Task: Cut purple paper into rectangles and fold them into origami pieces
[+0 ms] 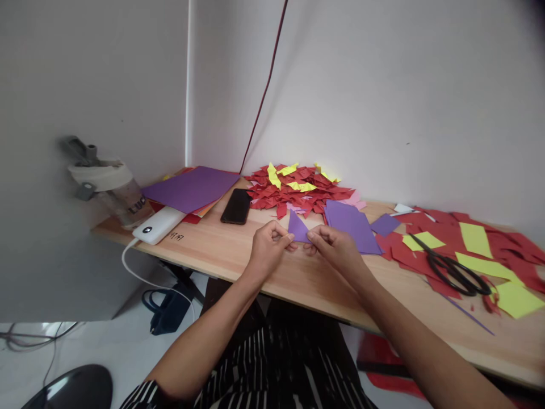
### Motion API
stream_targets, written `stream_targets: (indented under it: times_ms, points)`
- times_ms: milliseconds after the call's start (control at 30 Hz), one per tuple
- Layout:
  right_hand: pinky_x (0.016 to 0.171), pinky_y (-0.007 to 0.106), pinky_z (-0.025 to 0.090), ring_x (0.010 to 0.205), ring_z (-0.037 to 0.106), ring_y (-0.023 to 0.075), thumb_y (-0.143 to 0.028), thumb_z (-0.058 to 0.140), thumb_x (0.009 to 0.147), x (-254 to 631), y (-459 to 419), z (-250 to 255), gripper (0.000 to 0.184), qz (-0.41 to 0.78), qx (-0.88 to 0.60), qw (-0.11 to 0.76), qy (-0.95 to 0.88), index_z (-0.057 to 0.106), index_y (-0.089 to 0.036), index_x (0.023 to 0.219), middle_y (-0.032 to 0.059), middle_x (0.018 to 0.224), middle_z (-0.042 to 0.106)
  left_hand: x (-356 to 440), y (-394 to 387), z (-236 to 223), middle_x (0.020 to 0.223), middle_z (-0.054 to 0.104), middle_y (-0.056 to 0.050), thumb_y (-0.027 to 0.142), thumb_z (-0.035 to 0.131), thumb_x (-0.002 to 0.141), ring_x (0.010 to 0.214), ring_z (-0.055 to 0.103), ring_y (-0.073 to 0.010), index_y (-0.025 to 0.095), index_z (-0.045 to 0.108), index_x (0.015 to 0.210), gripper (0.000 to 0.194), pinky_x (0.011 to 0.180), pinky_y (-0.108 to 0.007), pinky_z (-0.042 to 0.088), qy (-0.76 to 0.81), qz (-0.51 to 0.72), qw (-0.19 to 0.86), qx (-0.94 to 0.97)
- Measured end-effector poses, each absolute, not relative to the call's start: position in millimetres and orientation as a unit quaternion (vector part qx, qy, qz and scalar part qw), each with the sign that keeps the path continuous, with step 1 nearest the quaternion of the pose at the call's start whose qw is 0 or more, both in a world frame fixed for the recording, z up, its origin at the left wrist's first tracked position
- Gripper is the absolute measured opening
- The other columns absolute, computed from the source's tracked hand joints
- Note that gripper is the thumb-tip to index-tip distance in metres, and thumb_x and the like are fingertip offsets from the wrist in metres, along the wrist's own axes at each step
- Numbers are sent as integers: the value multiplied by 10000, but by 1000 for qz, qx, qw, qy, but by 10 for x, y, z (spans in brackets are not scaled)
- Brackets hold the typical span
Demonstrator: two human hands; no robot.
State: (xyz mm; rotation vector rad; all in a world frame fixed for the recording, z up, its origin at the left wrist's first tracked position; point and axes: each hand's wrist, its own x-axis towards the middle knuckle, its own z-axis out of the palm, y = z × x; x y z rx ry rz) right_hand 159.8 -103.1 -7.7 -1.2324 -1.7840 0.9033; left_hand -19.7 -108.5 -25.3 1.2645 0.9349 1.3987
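Observation:
A small piece of purple paper (298, 228), folded to a triangle, is held up just above the wooden table. My left hand (272, 241) pinches its left corner between thumb and fingers. At its right corner, my right hand (330, 244) grips the same paper with thumb and forefinger. Right beside my right hand lies a stack of purple paper sheets (351, 224), partly covered by that hand. Behind both hands is a heap of folded red paper pieces (293, 196) with several yellow ones on top.
Black-handled scissors (451, 270) lie on red and yellow paper scraps (474, 238) at the right. A phone (236, 206), a white power bank (159, 224) with a cable, large purple sheets (193, 187) and a bottle (113, 190) stand or lie at the left. The wall rises behind.

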Motion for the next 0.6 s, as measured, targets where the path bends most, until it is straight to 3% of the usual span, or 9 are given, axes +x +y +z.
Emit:
stream_targets:
  times_ms: [233, 400, 600]
  points:
    - [524, 244, 416, 526, 546, 113, -563, 683, 741, 1600, -980, -74, 391, 477, -468, 338, -663, 586, -186, 706, 13, 644, 660, -189, -1080, -235, 609, 681, -21, 260, 724, 736, 563, 661, -133, 163, 530, 701, 220, 585, -240, 520, 368, 564, 500, 544]
    - [554, 251, 431, 555, 560, 122, -546, 684, 745, 1590, -972, -117, 383, 476, -464, 312, -679, 644, -165, 757, 16, 641, 654, -181, -1090, -215, 598, 665, -4, 212, 704, 734, 562, 652, -124, 166, 518, 711, 193, 576, -229, 516, 367, 545, 503, 562]
    - [534, 241, 402, 544, 531, 120, -518, 658, 780, 1605, -988, -134, 350, 464, -448, 311, -698, 637, -169, 765, 2, 623, 618, -202, -1060, -240, 615, 663, 28, 190, 690, 731, 537, 654, -126, 174, 496, 879, 244, 593, -257, 545, 348, 522, 552, 549]
